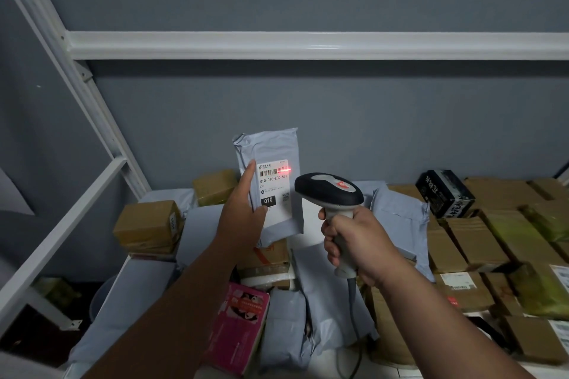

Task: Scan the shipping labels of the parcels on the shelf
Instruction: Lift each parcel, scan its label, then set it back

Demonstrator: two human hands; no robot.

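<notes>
My left hand [243, 209] holds a grey poly-mailer parcel [271, 147] upright above the shelf, thumb on its front and fingers along its left edge. Its white shipping label [274, 183] faces me, with a barcode and a black "010" block. A red scan line glows on the barcode's right end. My right hand [354, 240] grips the handle of a grey and black barcode scanner [328, 189], whose head points at the label from just right of the parcel. Its cable hangs down below my hand.
The shelf is crowded with parcels: brown cardboard boxes [474, 243] at the right, grey mailers [397, 212] in the middle, a pink box [243, 317] near me, a black box [443, 192] at the back. White shelf uprights and a crossbeam [308, 45] frame the left and top.
</notes>
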